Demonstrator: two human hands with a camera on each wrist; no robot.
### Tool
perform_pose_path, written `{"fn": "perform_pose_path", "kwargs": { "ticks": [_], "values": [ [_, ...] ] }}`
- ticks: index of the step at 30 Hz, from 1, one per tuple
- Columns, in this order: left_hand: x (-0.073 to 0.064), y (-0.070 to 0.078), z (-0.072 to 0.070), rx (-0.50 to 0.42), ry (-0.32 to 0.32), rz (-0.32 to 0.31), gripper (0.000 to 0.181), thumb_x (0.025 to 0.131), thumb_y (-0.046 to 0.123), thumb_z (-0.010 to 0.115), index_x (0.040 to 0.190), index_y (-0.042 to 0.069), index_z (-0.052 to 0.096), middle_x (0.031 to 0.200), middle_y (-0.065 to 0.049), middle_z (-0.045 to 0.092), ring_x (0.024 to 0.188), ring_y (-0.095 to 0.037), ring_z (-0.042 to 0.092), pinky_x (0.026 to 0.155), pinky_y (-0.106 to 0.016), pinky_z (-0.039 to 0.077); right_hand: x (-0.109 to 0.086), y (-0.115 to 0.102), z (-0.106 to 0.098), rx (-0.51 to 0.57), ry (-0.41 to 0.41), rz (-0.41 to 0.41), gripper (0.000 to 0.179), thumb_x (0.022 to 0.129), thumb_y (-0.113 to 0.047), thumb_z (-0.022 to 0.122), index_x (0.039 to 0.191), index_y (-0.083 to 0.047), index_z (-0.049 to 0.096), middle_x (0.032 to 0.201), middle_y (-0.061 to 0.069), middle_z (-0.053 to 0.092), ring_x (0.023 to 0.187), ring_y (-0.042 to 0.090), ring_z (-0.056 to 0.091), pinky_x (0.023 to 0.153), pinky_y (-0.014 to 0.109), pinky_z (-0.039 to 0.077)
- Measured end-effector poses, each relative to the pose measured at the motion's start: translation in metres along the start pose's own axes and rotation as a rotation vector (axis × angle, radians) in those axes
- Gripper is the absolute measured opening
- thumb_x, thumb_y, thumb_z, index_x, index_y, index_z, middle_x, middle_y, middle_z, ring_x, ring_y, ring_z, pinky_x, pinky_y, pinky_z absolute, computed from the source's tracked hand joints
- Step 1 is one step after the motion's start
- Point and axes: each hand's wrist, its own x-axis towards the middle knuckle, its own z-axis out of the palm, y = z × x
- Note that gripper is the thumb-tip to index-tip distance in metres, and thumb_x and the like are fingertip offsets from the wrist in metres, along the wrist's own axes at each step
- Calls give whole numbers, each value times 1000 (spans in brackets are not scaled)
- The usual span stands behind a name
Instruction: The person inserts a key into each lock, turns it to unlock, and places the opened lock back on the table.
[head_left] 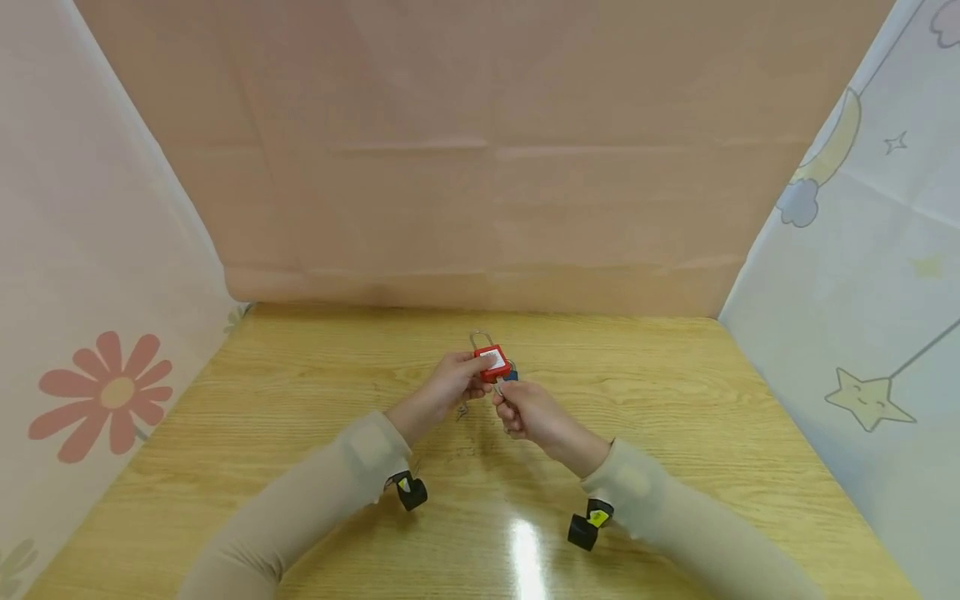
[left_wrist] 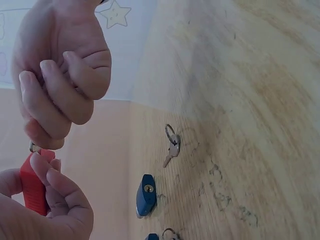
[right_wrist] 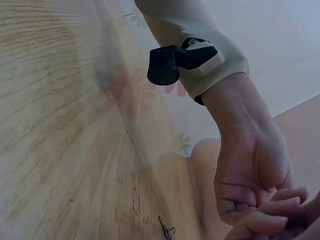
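Note:
My left hand [head_left: 459,377] grips a red padlock [head_left: 495,374] with a white label, its thumb across the front. The metal shackle [head_left: 481,333] points away toward the back wall. At the padlock's lower end, my right hand [head_left: 528,408] pinches a small metal key [head_left: 498,386], mostly covered by the fingers. In the left wrist view, the right hand's other fingers [left_wrist: 57,97] are curled in above the red body [left_wrist: 33,187]. A blue padlock [left_wrist: 146,196] lies on the table beyond the hands, its keyhole facing that camera.
Keys on a ring [left_wrist: 172,146] lie on the wooden table [head_left: 637,400] near the blue padlock. Part of a second blue padlock [left_wrist: 152,236] and another key ring [left_wrist: 171,234] show at the left wrist view's bottom edge. A peach cloth wall [head_left: 487,208] closes off the back.

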Motion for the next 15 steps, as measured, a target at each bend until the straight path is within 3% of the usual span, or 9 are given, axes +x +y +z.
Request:
{"fn": "perform_pose_path", "kwargs": {
  "ticks": [6, 15],
  "values": [
    [-4, 0, 5, 37, -9, 9, 37, 98, 21, 58, 121, -8, 56, 77, 0, 62, 57, -5, 57, 60, -19, 51, 0, 0, 3, -31, 45, -15, 28, 107, -19, 28, 86, -8, 43, 57, -8, 28, 47, 4, 23, 45, 18, 22],
    [-6, -1, 5, 28, -11, 3, 36, 99, 20, 57, 121, -9, 55, 77, -1, 61, 57, -5, 56, 59, -18, 49, 1, 3, 5, -20, 65, -13, 30, 107, -20, 27, 86, -8, 43, 55, -8, 28, 45, 4, 24, 44, 18, 22]
  ]
}}
